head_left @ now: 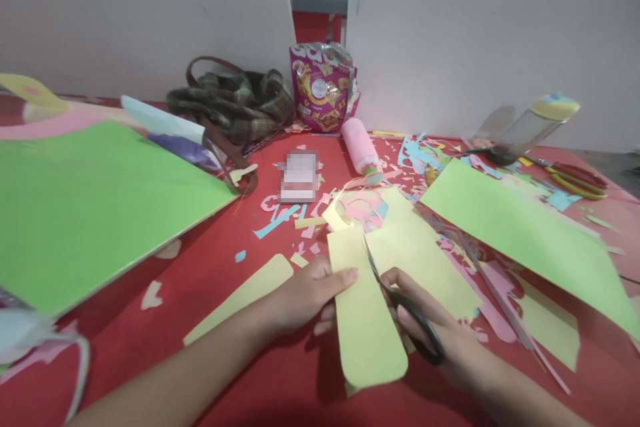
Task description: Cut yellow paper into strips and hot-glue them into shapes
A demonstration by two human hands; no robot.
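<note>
My left hand pinches a strip of pale yellow paper by its left edge, thumb on top and fingers beneath. The strip's near corners are rounded. In my right hand is a pair of scissors with black handles, its blades against the paper's right edge near the far end. How far the blades are parted I cannot tell. Beyond the strip lie a larger sheet of yellow paper and pink paper cutouts. Another yellow strip rests left of my left hand.
Green sheets lie left, another green sheet right. A pink bottle, a purple snack bag and a plaid cloth bag are at the back. Red-handled scissors and a clear bottle stand right, among paper scraps.
</note>
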